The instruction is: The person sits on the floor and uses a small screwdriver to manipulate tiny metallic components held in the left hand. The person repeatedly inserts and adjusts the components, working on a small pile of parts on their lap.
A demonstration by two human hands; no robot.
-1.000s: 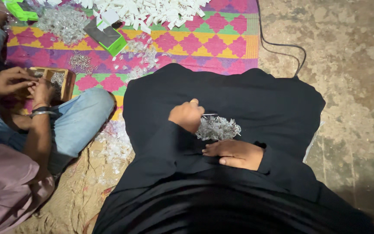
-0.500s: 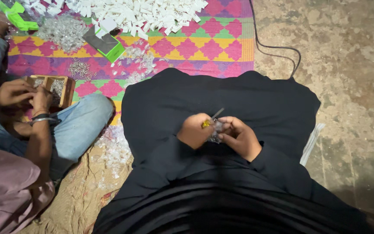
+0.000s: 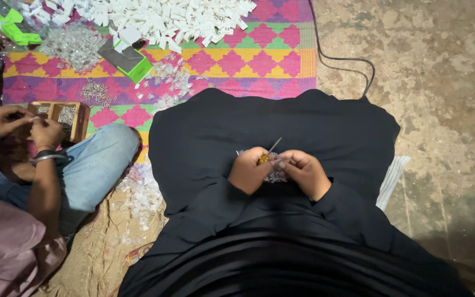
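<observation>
The left hand (image 3: 248, 171) and right hand (image 3: 303, 171) meet over the lap, on a spread of black cloth (image 3: 221, 126). The left hand is clamped on a screwdriver (image 3: 268, 153) with a yellow handle, its thin shaft tilted up and to the right. The right hand is closed on a small clear part (image 3: 276, 175), which sits between the two hands and touches both; its exact shape is too small to tell. All around the hands the black cloth lies bare, out to its edges.

Beyond the far edge of the cloth lies a patterned mat (image 3: 259, 60), carrying a heap of white pieces (image 3: 177, 16), a green and grey box (image 3: 127, 58) and clumps of clear parts (image 3: 75, 47). A black cable (image 3: 342, 60) runs along the mat's right edge onto the bare floor (image 3: 441, 82). To the left, well apart, another person's hands (image 3: 23, 124) work beside a wooden tray (image 3: 75, 118).
</observation>
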